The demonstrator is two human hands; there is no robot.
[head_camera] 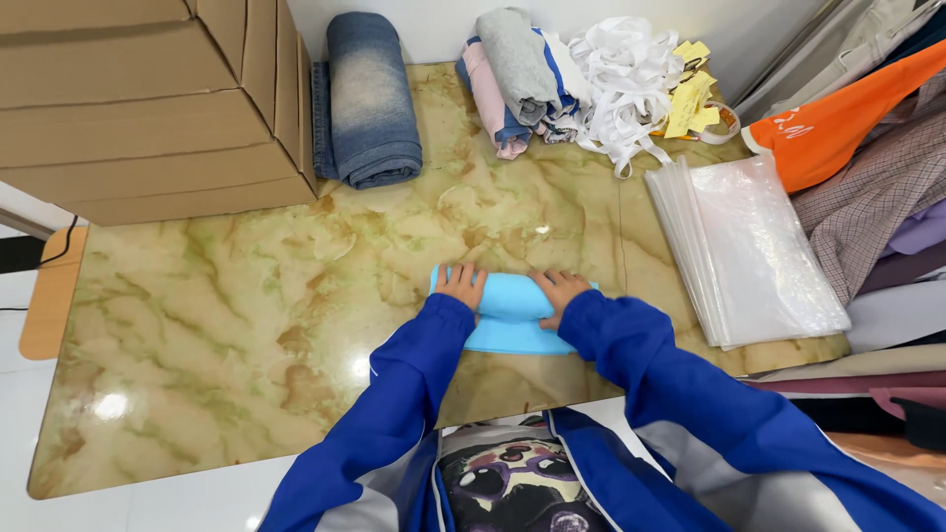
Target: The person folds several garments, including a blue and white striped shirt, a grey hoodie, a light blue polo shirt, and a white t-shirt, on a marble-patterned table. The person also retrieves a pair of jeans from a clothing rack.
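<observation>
Blue jacket sleeves [631,394] reached forward from the camera over the near edge of the marble-patterned table [227,325], toward a light blue garment [510,313] lying partly rolled near that edge. To roll it well, both hands probably had to press evenly and move together, so that the roll kept tight and its ends stayed level. The left hand [461,284] lay palm down on the roll's left end, fingers spread flat rather than clenched. The right hand [558,291] rested on the right end, fingers curved over the cloth. Rolled jeans [370,99] and a stack of clear plastic bags [754,246] lay well apart.
</observation>
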